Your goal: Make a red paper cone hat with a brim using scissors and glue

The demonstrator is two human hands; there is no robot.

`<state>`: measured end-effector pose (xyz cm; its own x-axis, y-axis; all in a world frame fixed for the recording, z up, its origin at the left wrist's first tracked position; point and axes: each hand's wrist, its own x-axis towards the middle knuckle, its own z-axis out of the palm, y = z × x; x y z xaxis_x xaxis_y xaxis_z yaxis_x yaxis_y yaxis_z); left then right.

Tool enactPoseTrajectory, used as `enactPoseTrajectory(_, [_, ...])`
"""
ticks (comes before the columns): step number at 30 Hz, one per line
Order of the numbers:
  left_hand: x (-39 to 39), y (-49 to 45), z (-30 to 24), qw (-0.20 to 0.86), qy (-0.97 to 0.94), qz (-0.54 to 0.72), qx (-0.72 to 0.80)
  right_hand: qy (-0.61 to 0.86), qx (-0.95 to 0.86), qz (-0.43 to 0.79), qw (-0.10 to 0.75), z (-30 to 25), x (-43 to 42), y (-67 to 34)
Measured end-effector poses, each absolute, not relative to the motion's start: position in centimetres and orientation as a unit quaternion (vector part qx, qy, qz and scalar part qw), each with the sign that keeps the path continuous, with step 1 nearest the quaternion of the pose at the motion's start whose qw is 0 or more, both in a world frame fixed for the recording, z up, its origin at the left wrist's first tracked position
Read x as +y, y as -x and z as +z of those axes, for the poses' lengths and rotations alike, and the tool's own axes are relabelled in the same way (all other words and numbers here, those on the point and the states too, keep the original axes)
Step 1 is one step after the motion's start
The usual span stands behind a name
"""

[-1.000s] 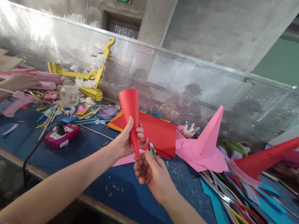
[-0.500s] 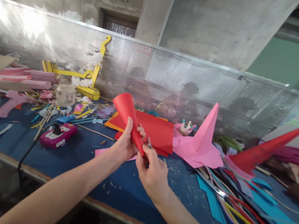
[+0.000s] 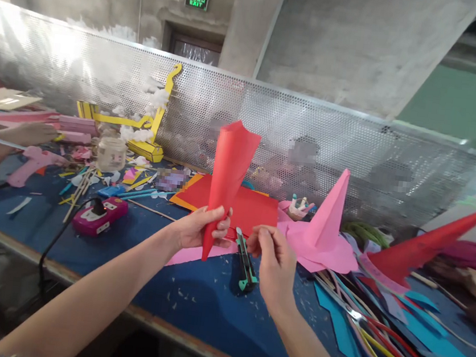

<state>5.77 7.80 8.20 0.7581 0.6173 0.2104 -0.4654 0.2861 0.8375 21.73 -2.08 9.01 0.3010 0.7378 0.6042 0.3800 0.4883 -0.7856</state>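
Reaching over the near edge of the blue-covered work table (image 3: 206, 306), the right hand (image 3: 273, 263) hovers with its thumb and forefinger pinched together on nothing that can be made out, the other fingers loosely curled. Just left of those fingertips, a green-and-black utility knife (image 3: 246, 260) lies flat on the table, apart from both hands. Left of the knife, the left hand (image 3: 198, 228) clamps thumb and fingers around the narrow lower end of a rolled red paper cone (image 3: 227, 171), held upright with its wide mouth above the fingers and its point below them. Beyond both hands lie flat red paper sheets (image 3: 255, 209); farther right stands a pink paper cone hat (image 3: 330, 217). Behind everything runs a perforated metal screen (image 3: 353, 151).
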Motion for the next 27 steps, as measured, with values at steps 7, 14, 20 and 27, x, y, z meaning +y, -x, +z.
enactPoseTrajectory(7, [9.3,-4.8,7.7,0.656,-0.639,0.365,0.168,0.449,-0.524,0.147,0.709,9.1,-0.8,-23.6])
enactPoseTrajectory(14, [10.1,-3.1,7.3,0.51,-0.725,0.414,0.208,0.399,-0.539,0.059,0.74,12.3,-2.0,-25.3])
enactPoseTrajectory(20, [9.8,-2.4,7.3,0.401,-0.779,0.418,0.239,0.412,-0.636,0.066,0.649,16.7,-4.3,-25.2])
enactPoseTrajectory(27, [10.0,-2.7,7.0,0.29,-0.802,0.421,0.309,0.48,-0.754,0.035,0.448,18.1,-4.9,-24.3])
